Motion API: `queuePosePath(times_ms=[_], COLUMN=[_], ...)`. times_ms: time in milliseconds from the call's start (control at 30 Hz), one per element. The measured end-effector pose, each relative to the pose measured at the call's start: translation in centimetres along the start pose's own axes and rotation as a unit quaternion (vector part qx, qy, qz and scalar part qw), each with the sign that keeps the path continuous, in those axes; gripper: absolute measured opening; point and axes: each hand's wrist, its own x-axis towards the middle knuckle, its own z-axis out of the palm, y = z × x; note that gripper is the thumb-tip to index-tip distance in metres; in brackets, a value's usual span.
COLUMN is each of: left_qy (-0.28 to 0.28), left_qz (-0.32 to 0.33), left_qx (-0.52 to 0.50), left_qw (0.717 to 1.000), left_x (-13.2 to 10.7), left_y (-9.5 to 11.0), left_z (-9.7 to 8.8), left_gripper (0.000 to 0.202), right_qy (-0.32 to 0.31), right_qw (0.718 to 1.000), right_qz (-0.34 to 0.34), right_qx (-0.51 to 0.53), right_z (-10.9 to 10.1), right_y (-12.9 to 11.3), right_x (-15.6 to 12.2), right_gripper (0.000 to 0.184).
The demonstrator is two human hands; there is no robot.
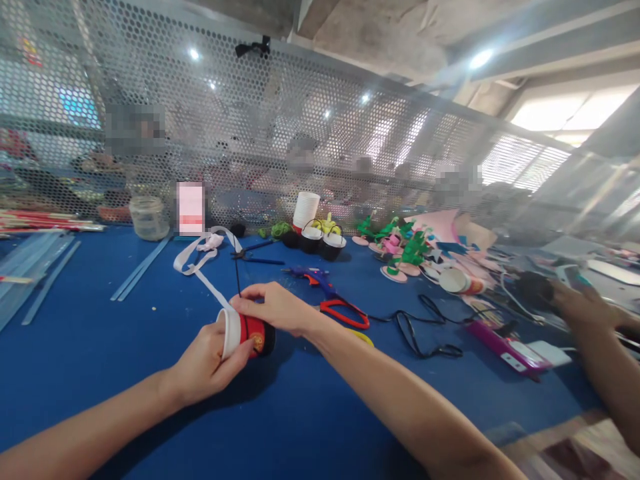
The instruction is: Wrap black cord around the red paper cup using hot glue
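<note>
My left hand [207, 363] grips a small red paper cup [249, 332] lying on its side just above the blue table [280, 413], thumb across its white rim. My right hand [273, 307] rests on top of the cup, fingers pinched at the rim where a white ribbon [203, 263] and a thin black cord [236, 270] meet it. The ribbon trails back and left over the table.
A blue glue gun [313, 277], red-handled scissors [345, 312] and a black cable [425, 330] lie right of the cup. Small black-covered cups [320, 241], a stack of white cups [305, 210], green and pink craft pieces [405, 250] stand by the mesh screen. Another person's hand [583, 307] works at right.
</note>
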Motion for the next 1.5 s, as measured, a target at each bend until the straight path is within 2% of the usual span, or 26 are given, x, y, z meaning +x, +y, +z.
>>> queuePosePath(times_ms=[100,200,367,567,700,933,1500], left_qy=[-0.011,-0.025,-0.018,-0.025,-0.042,-0.046,-0.008], left_qz=[-0.016,-0.091,-0.214,-0.275,-0.257,-0.152,-0.054], left_qx=[-0.029,-0.088,-0.199,-0.248,-0.242,-0.197,-0.156], left_qw=[0.999,0.992,0.956,0.929,0.935,0.967,0.986], left_x=[0.1,0.2,0.4,0.7,0.6,0.4,0.1], left_y=[0.1,0.1,0.1,0.5,0.9,1.3,2.0], left_z=[0.0,0.0,0.1,-0.1,0.0,0.0,-0.4], left_gripper=[0.030,0.033,0.034,0.035,0.034,0.036,0.033], right_qy=[0.065,0.092,0.158,0.185,0.184,0.174,0.110], right_qw=[0.995,0.990,0.981,0.980,0.981,0.984,0.994], right_qz=[-0.008,-0.023,-0.035,-0.054,-0.041,-0.012,0.015], right_qx=[0.079,0.104,0.106,0.055,0.044,0.021,-0.026], right_z=[0.3,-0.6,-2.1,-2.5,-2.4,-2.0,-1.3], right_y=[-0.1,-0.3,-0.4,-0.3,-0.2,-0.1,1.2], right_x=[-0.4,-1.0,-1.5,-1.4,-1.4,-1.3,-0.8], right_gripper=[0.026,0.021,0.020,0.020,0.019,0.020,0.021])
